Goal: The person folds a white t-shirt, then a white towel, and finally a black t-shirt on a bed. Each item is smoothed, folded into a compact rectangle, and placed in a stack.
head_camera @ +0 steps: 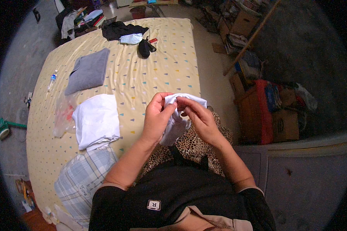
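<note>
A small white cloth point(176, 127) is held up above my lap, between both hands; its exact kind cannot be told. My left hand point(159, 115) pinches its edge between thumb and fingers. My right hand point(199, 118) grips the same cloth close beside, thumb and fingers near the other hand's thumb. Part of the cloth hangs down over my leopard-print trousers point(188, 141). To the left on the bed lie a folded white garment point(98, 121) and, partly under it, a blue-and-white plaid cloth point(84, 179).
The bed sheet point(150, 78) bears a folded grey towel point(89, 70), a clear plastic bag point(62, 118), a plastic bottle point(52, 80), a face mask point(131, 38) and black clothing point(118, 30). Beyond the bed's right edge are a cardboard box point(286, 125) and a wooden pole point(251, 39).
</note>
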